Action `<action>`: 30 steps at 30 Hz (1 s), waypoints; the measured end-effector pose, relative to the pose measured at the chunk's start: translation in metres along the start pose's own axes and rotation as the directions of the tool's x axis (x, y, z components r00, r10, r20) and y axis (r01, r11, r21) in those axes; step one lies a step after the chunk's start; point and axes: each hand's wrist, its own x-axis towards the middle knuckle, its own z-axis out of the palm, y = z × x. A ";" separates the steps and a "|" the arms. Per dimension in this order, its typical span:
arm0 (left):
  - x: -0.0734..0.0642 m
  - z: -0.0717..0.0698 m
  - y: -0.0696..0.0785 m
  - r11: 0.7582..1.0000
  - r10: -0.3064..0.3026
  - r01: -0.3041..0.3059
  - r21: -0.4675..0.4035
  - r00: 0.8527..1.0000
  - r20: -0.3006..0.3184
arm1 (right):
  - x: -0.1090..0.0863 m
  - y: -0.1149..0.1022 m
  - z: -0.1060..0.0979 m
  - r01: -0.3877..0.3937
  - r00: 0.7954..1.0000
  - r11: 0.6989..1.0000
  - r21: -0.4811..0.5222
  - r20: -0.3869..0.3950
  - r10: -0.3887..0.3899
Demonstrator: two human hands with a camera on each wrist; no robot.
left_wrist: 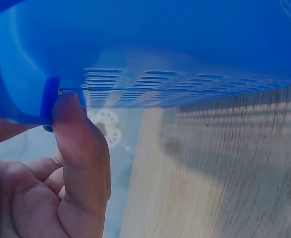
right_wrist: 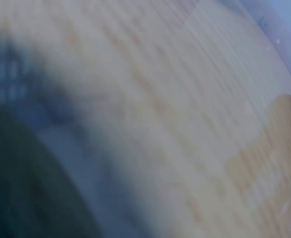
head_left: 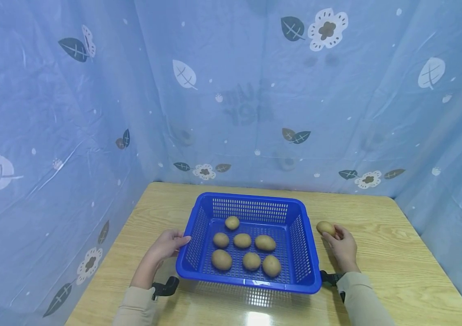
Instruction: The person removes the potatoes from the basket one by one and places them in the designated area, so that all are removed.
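Observation:
A blue plastic basket (head_left: 249, 286) with slotted sides holds several potatoes (head_left: 242, 241), spread over its floor. My left hand (head_left: 166, 246) grips the basket's left rim, thumb on top. In the left wrist view, the fingers (left_wrist: 81, 163) of that hand reach up under the rim, and the basket's side (left_wrist: 150, 34) fills the upper part. To the right of the basket, my right hand (head_left: 342, 248) holds one potato (head_left: 326, 228) between thumb and fingers, just over or on the table. The right wrist view is blurred and barely shows the hand.
The wooden table (head_left: 394, 253) extends on both sides of the basket. A blue patterned curtain (head_left: 255, 99) hangs behind the table and along its left and right sides. Dark wrist mounts (head_left: 166, 287) stick out near both sleeves, one close to the basket's front right corner.

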 end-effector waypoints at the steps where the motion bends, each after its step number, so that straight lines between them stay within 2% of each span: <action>1: 0.000 0.000 0.000 1.000 -0.001 0.001 0.000 1.000 -0.001 | 0.000 0.000 0.000 -0.001 1.000 1.000 0.008 -0.002 0.001; 15: 0.000 0.000 0.000 1.000 -0.016 0.016 -0.008 1.000 0.000 | -0.007 0.002 -0.002 -0.064 0.995 0.992 0.107 -0.075 0.072; 23: 0.001 0.000 -0.004 1.000 -0.015 0.014 0.007 1.000 0.006 | -0.015 0.008 -0.004 -0.063 0.995 0.986 0.152 -0.073 0.075; 30: 0.001 -0.001 -0.001 1.000 -0.010 0.011 -0.020 1.000 0.018 | -0.020 0.009 -0.008 -0.061 0.994 0.982 0.181 -0.083 0.077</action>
